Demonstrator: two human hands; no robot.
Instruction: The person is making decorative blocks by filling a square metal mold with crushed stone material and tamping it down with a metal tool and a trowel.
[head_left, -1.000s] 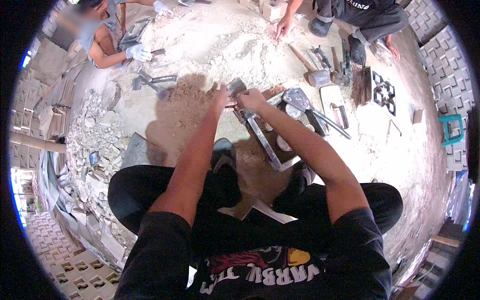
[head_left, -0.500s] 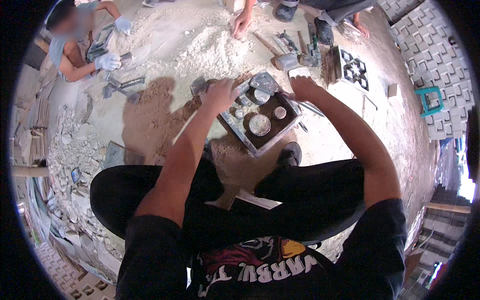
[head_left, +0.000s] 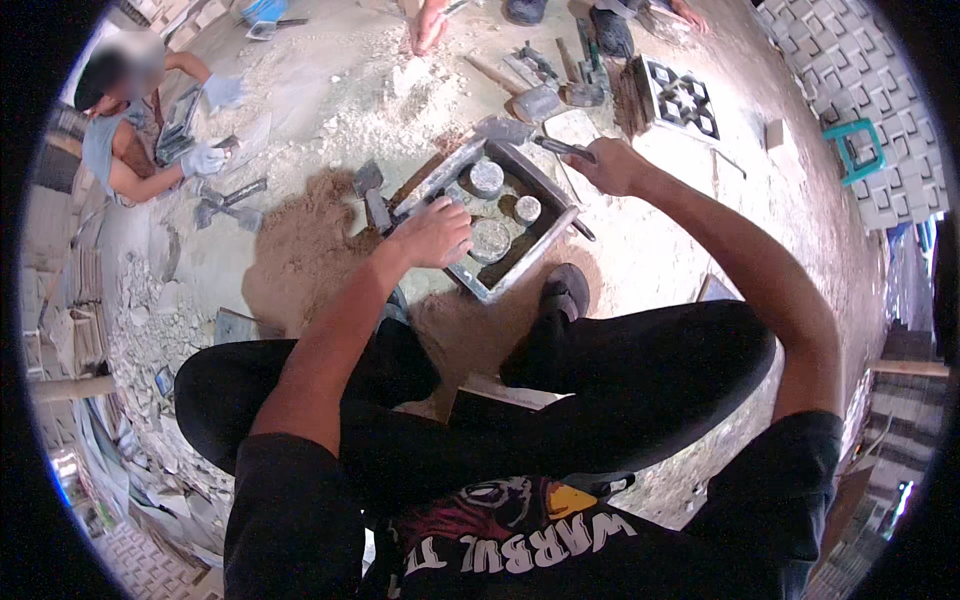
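Observation:
In front of my feet sits a rectangular frame mould [head_left: 485,291] with sandy grey inside walls. In it are round speckled pieces: one toward the far side [head_left: 487,178], a small one at the right [head_left: 527,209] and a larger one at the near side [head_left: 490,241]. Over the frame's left side, my left hand [head_left: 435,233] is closed with fingers curled down beside the larger piece; its fingertips are hidden. Beyond the far right corner, my right hand [head_left: 612,166] grips the dark handle of a trowel [head_left: 505,130], its grey blade at the frame's far rim.
A hammer [head_left: 372,192] lies left of the frame, by brown sand [head_left: 300,235]. Farther off are several tools, a mallet head [head_left: 537,103] and a patterned block [head_left: 682,98]. A gloved co-worker [head_left: 120,150] sits at far left; another person's hand [head_left: 428,28] is ahead.
The trowel blade has moved from over the mould to its far rim, uncovering the far round piece. My left hand has shifted nearer, from the far left edge to over the larger piece.

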